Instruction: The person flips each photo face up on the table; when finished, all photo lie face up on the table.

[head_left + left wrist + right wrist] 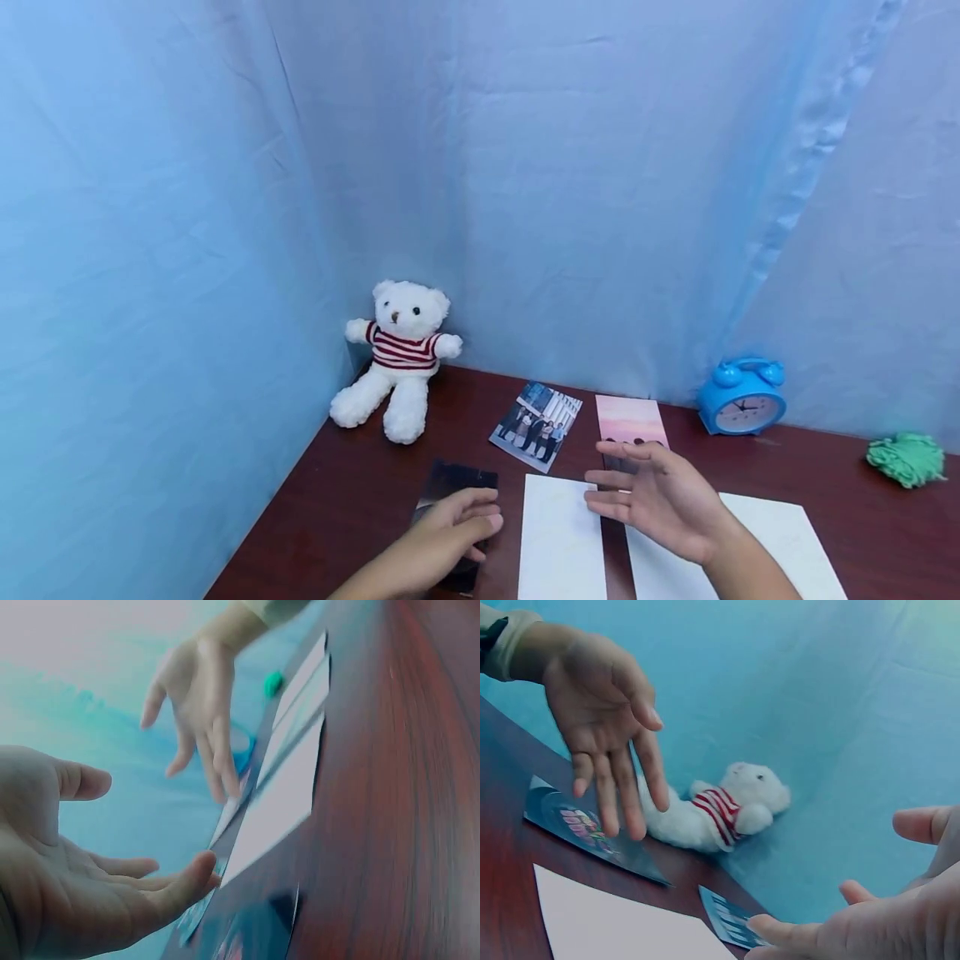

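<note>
My left hand [450, 537] hovers over a dark glossy photo [453, 479], its fingers loosely bent and holding nothing. Pink flower shapes show on that photo [544, 806] in the right wrist view. Palm turned inward and fingers spread, my right hand [678, 504] is above the table, overlapping a white sheet [561, 542] and a pink-sky photo [630, 412] in the head view. Between the two hands lies that white sheet. Further white paper [783, 542] lies under and right of the right forearm. Behind them is a group photo [536, 425] of several standing people.
A white teddy bear [405, 358] in a striped sweater sits at the back left corner. Along the back right stand a blue alarm clock [742, 400] and a green yarn-like bundle [906, 460]. Light blue curtains [585, 208] hang behind the dark red wooden table [315, 517].
</note>
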Demonstrator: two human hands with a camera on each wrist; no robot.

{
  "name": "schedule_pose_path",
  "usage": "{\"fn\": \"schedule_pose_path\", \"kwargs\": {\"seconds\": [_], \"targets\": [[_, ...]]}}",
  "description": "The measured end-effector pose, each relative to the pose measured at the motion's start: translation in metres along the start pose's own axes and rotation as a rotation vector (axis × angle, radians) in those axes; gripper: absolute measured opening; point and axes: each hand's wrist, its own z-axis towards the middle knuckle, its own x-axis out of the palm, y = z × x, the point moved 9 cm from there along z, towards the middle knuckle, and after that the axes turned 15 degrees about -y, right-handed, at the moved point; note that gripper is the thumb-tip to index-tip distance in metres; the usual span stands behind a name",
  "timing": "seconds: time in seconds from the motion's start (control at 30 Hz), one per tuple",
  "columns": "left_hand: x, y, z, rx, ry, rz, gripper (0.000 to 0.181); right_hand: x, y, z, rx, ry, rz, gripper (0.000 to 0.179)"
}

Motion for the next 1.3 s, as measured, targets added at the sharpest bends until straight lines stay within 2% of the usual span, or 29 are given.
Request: {"fn": "schedule_pose_path", "kwargs": {"seconds": [0.13, 0.3, 0.37, 0.43, 0.53, 0.63, 0.67, 0.73, 0.77, 0.93, 1.03, 1.1, 1.17, 1.23, 1.3], "targets": [[0.02, -0.002, 0.003, -0.057, 0.031, -0.071, 0.068, -0.014, 0.003, -0.004, -0.009, 0.013, -0.054, 0.082], [0.027, 0.008, 0.013, -0.11, 0.05, -0.067, 0.072, -0.029, 0.004, -0.006, 0.001, 0.032, -0.063, 0.081], [0.029, 0.022, 0.021, -0.146, 0.071, -0.064, 0.074, -0.033, 0.002, -0.005, 0.019, 0.042, -0.053, 0.08], [0.031, 0.037, 0.029, -0.155, 0.074, -0.069, 0.073, -0.036, -0.002, -0.004, 0.036, 0.046, -0.046, 0.08], [0.033, 0.077, 0.053, -0.198, 0.12, -0.1, 0.08, -0.037, -0.007, -0.001, 0.05, 0.045, -0.052, 0.081], [0.035, 0.108, 0.076, -0.198, 0.142, -0.126, 0.083, -0.036, -0.01, 0.002, 0.048, 0.037, -0.075, 0.082], [0.035, 0.117, 0.083, -0.209, 0.15, -0.135, 0.085, -0.035, -0.011, 0.003, 0.046, 0.034, -0.085, 0.082], [0.037, 0.123, 0.092, -0.188, 0.15, -0.12, 0.086, -0.033, -0.014, 0.006, 0.039, 0.022, -0.104, 0.082], [0.038, 0.122, 0.093, -0.168, 0.149, -0.093, 0.084, -0.031, -0.015, 0.008, 0.036, 0.015, -0.113, 0.082], [0.041, 0.119, 0.097, -0.165, 0.131, -0.046, 0.081, -0.025, -0.02, 0.015, 0.033, -0.021, -0.136, 0.082], [0.042, 0.107, 0.087, -0.15, 0.128, -0.034, 0.081, -0.026, -0.022, 0.016, 0.029, -0.038, -0.15, 0.081], [0.042, 0.092, 0.075, -0.139, 0.128, -0.003, 0.081, -0.027, -0.023, 0.016, 0.025, -0.054, -0.167, 0.079], [0.043, 0.071, 0.061, -0.098, 0.124, 0.036, 0.078, -0.03, -0.023, 0.016, 0.019, -0.077, -0.197, 0.077], [0.043, 0.055, 0.05, -0.094, 0.124, 0.075, 0.075, -0.032, -0.022, 0.016, 0.012, -0.103, -0.227, 0.074], [0.043, 0.037, 0.039, -0.061, 0.109, 0.101, 0.069, -0.034, -0.02, 0.016, -0.004, -0.127, -0.246, 0.071]]}}
